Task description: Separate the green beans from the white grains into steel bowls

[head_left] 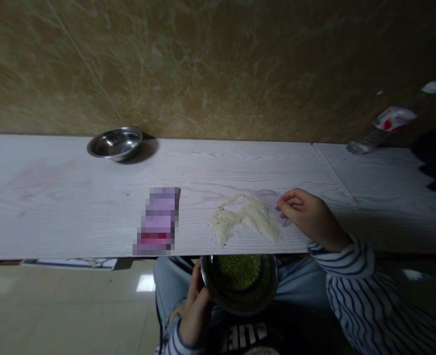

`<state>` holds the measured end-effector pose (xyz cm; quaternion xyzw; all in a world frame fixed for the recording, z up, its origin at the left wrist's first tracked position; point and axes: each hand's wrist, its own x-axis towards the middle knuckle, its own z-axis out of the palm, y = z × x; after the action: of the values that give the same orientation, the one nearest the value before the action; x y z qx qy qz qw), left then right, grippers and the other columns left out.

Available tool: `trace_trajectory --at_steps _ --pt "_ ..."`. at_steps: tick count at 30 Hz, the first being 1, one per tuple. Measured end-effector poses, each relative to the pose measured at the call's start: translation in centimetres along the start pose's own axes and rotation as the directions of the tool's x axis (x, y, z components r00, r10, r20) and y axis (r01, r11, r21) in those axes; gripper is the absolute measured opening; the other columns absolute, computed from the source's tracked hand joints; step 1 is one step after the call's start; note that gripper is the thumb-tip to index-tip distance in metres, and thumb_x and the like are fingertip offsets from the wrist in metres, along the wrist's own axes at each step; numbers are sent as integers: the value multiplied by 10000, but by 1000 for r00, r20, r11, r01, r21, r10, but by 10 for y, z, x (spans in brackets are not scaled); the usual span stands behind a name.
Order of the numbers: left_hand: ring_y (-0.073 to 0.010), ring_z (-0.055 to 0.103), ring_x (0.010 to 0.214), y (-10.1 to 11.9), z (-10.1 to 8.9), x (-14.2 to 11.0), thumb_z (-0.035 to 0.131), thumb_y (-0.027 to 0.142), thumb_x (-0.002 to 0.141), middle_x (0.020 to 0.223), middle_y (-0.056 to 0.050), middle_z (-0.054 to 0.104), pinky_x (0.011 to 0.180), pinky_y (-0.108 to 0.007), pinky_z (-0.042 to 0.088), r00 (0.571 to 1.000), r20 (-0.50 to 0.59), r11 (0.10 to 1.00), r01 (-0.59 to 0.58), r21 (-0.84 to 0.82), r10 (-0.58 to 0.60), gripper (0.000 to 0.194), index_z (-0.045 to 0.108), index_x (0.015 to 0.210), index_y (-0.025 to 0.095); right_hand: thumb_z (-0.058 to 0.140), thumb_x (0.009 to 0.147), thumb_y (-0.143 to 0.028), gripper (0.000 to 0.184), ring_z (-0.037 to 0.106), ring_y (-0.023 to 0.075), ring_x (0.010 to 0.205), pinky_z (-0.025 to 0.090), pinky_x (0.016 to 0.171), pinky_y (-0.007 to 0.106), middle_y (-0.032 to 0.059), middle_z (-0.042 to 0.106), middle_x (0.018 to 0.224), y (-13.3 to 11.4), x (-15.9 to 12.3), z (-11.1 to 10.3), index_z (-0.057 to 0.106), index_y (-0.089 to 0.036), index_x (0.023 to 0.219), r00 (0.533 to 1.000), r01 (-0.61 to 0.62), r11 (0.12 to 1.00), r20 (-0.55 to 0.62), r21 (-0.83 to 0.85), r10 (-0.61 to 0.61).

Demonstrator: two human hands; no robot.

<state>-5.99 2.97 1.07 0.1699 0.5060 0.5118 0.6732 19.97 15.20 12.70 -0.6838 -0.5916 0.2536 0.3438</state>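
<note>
My left hand (198,308) grips the left rim of a metal bowl (236,309), which is over my lap just below the table's front edge. Green mung beans (240,268) lie inside the bowl. A pile of white rice (260,217) is spread thinly on the table above it, with a few dark specks among the grains. Just right of the rice is my right hand (308,214), its fingers bent and the tips drawn together. Whether anything small is between those fingertips cannot be made out.
A second metal bowl (116,148) stands against the marble-patterned wall at the back left. A phone-like flat object with a pixelated purple face (159,217) lies left of the rice. A clear plastic bottle (391,121) and a dark item (434,155) are at the right.
</note>
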Motion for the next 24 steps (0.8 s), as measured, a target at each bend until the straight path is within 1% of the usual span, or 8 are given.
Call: trace_trajectory --at_steps 4,7,10,14,16,20,22,24 --pt "-338 417 1383 -4 0 1 659 242 693 1320 -69 665 1133 -484 311 999 -24 1000 -24 -9 24 625 595 1315 245 577 808 -324 96 670 175 572 484 507 260 8 681 633 -2 -22 11 585 -230 789 995 9 999 96 -39 -6" --pt "-333 388 1405 -6 0 1 674 257 707 1323 -66 666 1159 -479 263 998 -53 999 -34 -20 33 576 626 1281 246 578 812 -337 109 669 174 593 479 510 256 14 685 658 1 -28 13 594 -229 812 995 7 997 99 -75 1" --pt "-317 391 1406 -6 2 0 687 242 717 1365 -44 640 1170 -463 246 998 -67 998 -13 -57 10 569 629 1283 267 577 815 -344 115 672 177 601 488 525 261 20 686 663 8 -27 9 586 -229 808 997 -11 997 75 -81 17" --pt "-335 444 1367 -3 6 -2 705 272 714 1353 -56 647 1136 -488 312 999 -40 998 19 -55 -22 627 592 1331 283 571 821 -363 139 674 184 593 488 514 264 33 687 662 14 -30 2 571 -227 795 998 -46 997 29 -64 48" --pt "-341 454 1358 -4 6 -2 705 296 714 1350 -63 649 1125 -492 328 998 -50 998 47 -38 -49 658 566 1357 286 574 814 -360 138 669 185 580 483 502 263 36 685 652 14 -35 2 565 -226 785 998 -50 997 32 -57 52" --pt "-332 427 1378 -5 5 -2 701 275 692 1370 -59 634 1124 -465 331 997 -66 999 36 12 -35 650 586 1332 276 577 812 -325 102 666 179 580 490 517 258 26 681 637 8 -43 13 559 -227 791 996 -32 999 80 -9 32" --pt "-328 452 1360 -4 7 -3 694 261 684 1347 -56 651 1095 -450 376 998 -66 999 27 33 -25 641 597 1318 276 574 814 -308 84 666 175 578 488 516 253 23 682 637 2 -43 21 557 -227 796 996 -28 999 89 15 27" --pt "-326 487 1333 -1 10 -4 681 251 688 1324 -55 666 1063 -450 412 997 -65 999 44 30 -42 650 584 1329 280 573 812 -302 78 669 175 581 488 514 251 23 686 641 -4 -42 26 560 -227 798 995 -27 999 97 38 23"
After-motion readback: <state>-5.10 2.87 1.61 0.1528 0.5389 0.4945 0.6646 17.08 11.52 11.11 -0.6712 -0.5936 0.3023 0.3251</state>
